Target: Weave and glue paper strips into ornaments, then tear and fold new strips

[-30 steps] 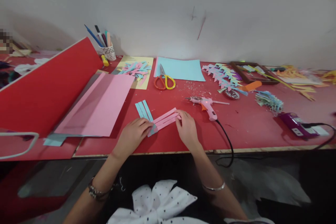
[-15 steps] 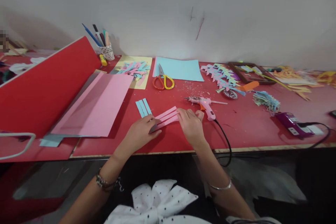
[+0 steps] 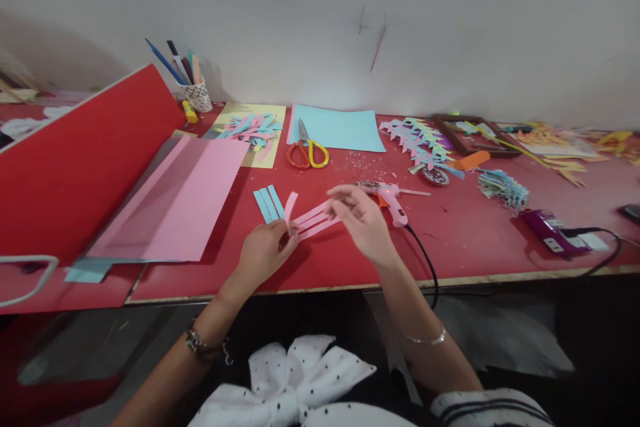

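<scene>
My left hand [image 3: 264, 250] is closed with its fingertips on a pink paper strip [image 3: 291, 204], which stands up from the fingers and bends at the top. Slanting across the red table between my hands are several more pink paper strips [image 3: 316, 223]. My right hand [image 3: 361, 220] is raised over their right end, its fingers loosely bent and apart, with nothing visible in them. Just behind my left hand lie light blue paper strips [image 3: 269, 204]. A pink glue gun [image 3: 395, 205] rests to the right, its nozzle end partly behind my right hand.
Scissors [image 3: 309, 152] lie on a blue sheet [image 3: 345, 130] at the back. Large pink sheets [image 3: 185, 207] and a tilted red board [image 3: 95, 153] are at left. Cut paper pieces [image 3: 250, 128], a pen cup [image 3: 200, 96], folded paper chains [image 3: 415, 141] and a purple power box [image 3: 555, 233] stand around.
My right hand has lifted off the pink strips, its fingers opening. One pink strip now stands up at my left hand's fingertips. The view has shifted slightly.
</scene>
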Demonstrator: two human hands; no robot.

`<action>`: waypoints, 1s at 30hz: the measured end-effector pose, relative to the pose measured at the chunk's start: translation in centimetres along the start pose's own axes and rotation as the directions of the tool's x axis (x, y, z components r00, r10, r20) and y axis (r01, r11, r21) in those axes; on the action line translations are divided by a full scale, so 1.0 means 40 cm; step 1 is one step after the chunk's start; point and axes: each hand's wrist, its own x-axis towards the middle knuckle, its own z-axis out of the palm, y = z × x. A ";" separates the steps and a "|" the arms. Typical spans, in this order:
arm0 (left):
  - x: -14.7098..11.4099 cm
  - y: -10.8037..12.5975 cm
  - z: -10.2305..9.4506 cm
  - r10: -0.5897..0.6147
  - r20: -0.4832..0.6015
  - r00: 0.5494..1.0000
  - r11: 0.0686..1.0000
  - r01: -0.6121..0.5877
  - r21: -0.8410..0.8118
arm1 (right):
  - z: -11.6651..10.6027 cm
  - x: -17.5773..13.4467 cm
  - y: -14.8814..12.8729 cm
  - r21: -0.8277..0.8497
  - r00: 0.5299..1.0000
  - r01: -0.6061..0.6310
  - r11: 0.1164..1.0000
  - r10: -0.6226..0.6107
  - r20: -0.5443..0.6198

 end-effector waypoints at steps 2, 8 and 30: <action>-0.005 -0.005 -0.001 -0.022 0.001 1.000 0.998 0.022 -0.059 | -0.049 -0.014 0.024 -0.329 0.975 -0.011 0.944 -0.063 -0.212; -0.040 -0.022 -0.012 -0.078 0.022 0.997 0.975 0.081 -0.205 | -0.154 -0.052 0.093 -0.863 0.893 -0.450 0.228 0.095 -0.440; -0.057 -0.035 -0.025 -0.090 -0.097 0.991 0.895 0.038 -0.444 | -0.028 -0.144 0.104 -0.869 0.982 -0.094 0.485 -0.096 -0.160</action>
